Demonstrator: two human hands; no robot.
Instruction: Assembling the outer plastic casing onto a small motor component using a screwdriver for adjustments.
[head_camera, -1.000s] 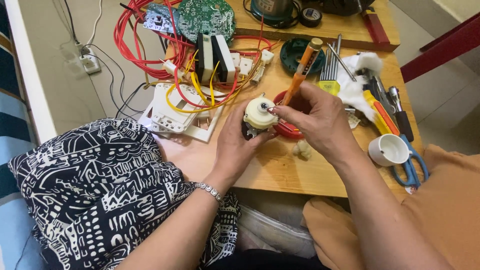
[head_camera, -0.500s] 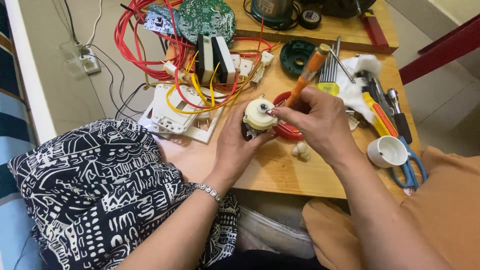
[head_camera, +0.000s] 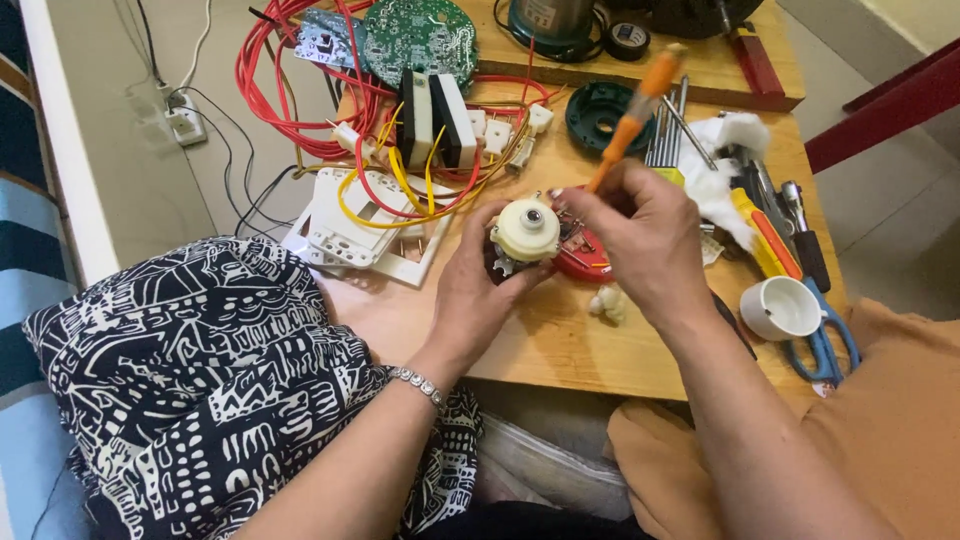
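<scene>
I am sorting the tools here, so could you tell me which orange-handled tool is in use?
The orange-handled screwdriver in the right hand, held tilted over the cream round part. The yellow-and-orange tool lies untouched on the table.

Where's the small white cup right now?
Head view: the small white cup sits right of the right hand, at the wooden table's right edge, touching the blue-handled scissors.

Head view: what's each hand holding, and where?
Left hand cups the cream round part from below; right hand grips the orange screwdriver low on its handle.
</scene>
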